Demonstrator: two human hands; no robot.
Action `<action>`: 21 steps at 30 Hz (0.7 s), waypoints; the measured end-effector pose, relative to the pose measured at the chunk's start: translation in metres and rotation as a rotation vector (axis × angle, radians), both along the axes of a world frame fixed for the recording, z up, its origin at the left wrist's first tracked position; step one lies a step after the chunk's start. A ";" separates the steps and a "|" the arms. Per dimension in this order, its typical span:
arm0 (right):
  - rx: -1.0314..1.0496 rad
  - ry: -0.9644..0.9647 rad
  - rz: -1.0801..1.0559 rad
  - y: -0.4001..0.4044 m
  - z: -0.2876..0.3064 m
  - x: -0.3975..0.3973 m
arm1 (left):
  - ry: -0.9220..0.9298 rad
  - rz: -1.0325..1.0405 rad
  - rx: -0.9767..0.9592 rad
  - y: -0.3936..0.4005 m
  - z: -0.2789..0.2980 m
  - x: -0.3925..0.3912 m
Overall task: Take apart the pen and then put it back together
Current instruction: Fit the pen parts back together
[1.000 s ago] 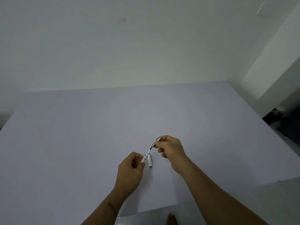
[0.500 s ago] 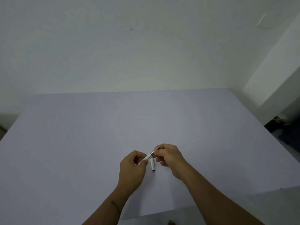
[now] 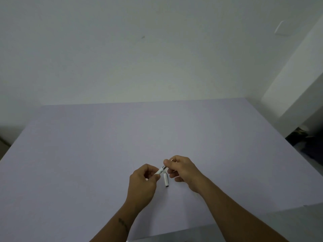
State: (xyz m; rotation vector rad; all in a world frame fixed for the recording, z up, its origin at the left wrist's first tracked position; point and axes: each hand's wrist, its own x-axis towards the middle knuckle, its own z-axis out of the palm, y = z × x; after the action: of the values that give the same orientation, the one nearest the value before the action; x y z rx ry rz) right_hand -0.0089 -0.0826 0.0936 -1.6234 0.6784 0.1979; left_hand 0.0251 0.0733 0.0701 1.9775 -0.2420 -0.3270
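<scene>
Two hands are held close together low over the lilac surface (image 3: 104,145). The white barrel (image 3: 160,171) is pinched in the left hand (image 3: 142,185), whose grip is curled tight round its lower end. The metal tip end (image 3: 164,167) is pinched between thumb and fingers of the right hand (image 3: 181,170), its grip likewise curled. The two parts are met end to end between the hands, tilted up to the right. A white cap (image 3: 166,179) is laid flat on the surface just below them, between the hands, touched by neither.
</scene>
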 end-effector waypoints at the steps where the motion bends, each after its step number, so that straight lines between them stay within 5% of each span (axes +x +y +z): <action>1: 0.071 -0.020 -0.029 0.000 0.000 -0.001 | 0.003 0.001 -0.001 0.000 0.001 0.001; 8: 0.275 -0.058 -0.108 0.003 -0.004 -0.007 | 0.048 -0.035 0.007 -0.001 0.001 0.000; 21: -0.020 -0.103 -0.155 0.013 -0.005 -0.005 | 0.065 -0.056 0.020 -0.003 -0.002 -0.004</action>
State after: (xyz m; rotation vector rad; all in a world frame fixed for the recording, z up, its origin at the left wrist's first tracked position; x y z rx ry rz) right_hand -0.0144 -0.0700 0.0882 -1.5809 0.7247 -0.0052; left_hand 0.0208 0.0703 0.0683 1.9785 -0.2541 -0.4302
